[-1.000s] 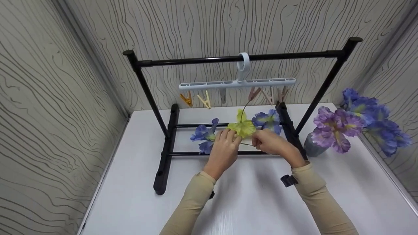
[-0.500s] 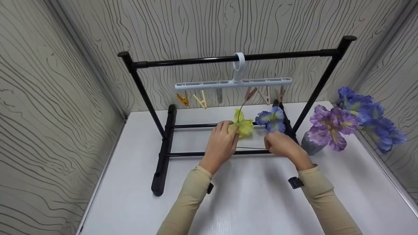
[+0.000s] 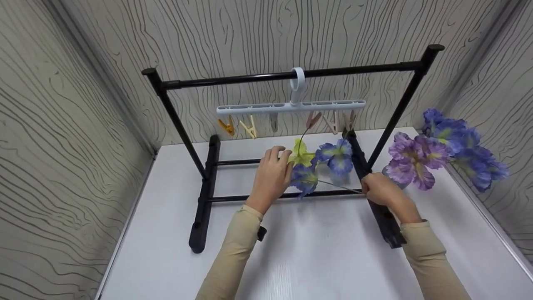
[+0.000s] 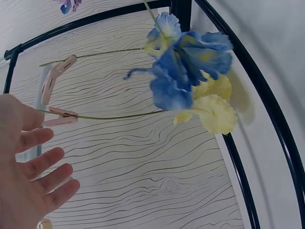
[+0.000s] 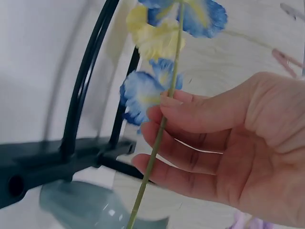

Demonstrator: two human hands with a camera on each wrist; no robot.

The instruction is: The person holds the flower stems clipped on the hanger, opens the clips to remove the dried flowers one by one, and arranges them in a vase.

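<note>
My right hand (image 3: pixel 385 191) pinches the thin green stem (image 5: pixel 159 124) of a blue artificial iris between thumb and fingers. The bloom of this blue iris (image 3: pixel 305 179) points left, next to my left hand (image 3: pixel 270 175). That hand's fingers are extended and relaxed, its thumb near the stem of a hanging yellow iris (image 3: pixel 300 156); whether it touches this stem I cannot tell. A pink clothespin (image 3: pixel 313 120) holds the yellow iris upside down. Another blue iris (image 3: pixel 336 157) hangs to its right, its stem gripped by a pink clothespin in the left wrist view.
A pale blue hanger (image 3: pixel 258 109) with several clothespins hangs from a black rack (image 3: pixel 233 80). Orange (image 3: pixel 227 126) and cream (image 3: pixel 250 127) clothespins are at its left. Right of the rack, a grey-blue vase (image 5: pixel 86 205) stands near purple (image 3: pixel 418 160) and blue irises (image 3: pixel 479 162).
My right hand has moved right, drawing the blue iris by its stem from the left side of my left hand to its right. My left hand has shifted slightly left.
</note>
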